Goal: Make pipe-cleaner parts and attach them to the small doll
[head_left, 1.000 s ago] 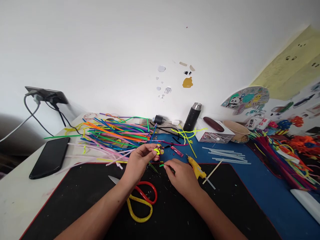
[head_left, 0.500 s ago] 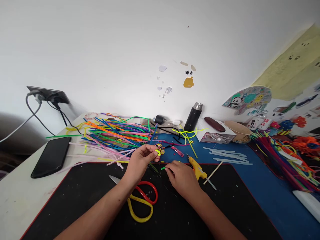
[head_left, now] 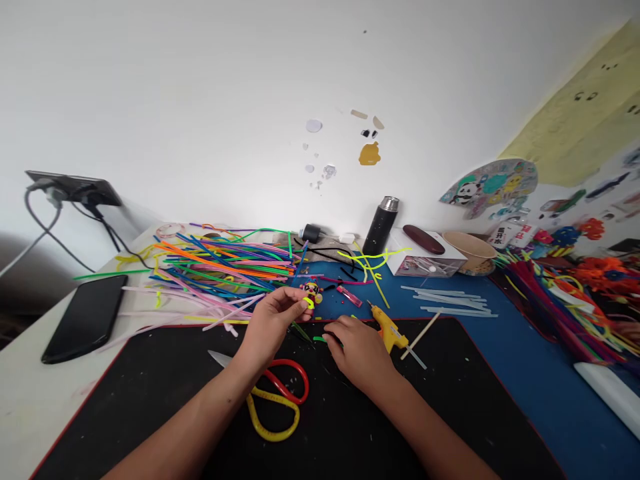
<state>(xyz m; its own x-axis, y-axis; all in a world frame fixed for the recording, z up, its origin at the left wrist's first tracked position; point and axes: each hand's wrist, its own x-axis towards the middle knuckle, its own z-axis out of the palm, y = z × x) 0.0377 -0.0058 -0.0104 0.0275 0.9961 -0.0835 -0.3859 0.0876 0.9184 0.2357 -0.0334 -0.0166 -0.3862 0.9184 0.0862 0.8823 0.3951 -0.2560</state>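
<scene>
My left hand (head_left: 277, 317) pinches a small colourful figurine (head_left: 313, 289) with a dark-and-red face and a bright yellow piece (head_left: 309, 303) at its front. The figurine's lower part is partly hidden by my fingers. To the right, my right hand (head_left: 357, 347) is low over the black mat (head_left: 400, 420), its fingers curled in on a short green pipe cleaner piece (head_left: 319, 339); only the piece's left end shows. Large scissors with red and yellow handles (head_left: 274, 413) lie beside and partly under my left forearm. A yellow glue gun (head_left: 393, 331) rests just beyond my right hand.
Many coloured pipe cleaners (head_left: 225, 260) are heaped at the back left, near a black phone (head_left: 85, 319). A black flask (head_left: 381, 227), a white box (head_left: 425, 257) and a bowl (head_left: 470, 250) stand by the wall. Glue sticks (head_left: 447, 300) and more pipe cleaners (head_left: 560, 300) lie right.
The view has shifted slightly, moving the scene left in the picture. The figurine in my left hand has turned so more of its face shows. My right hand stays by the green piece.
</scene>
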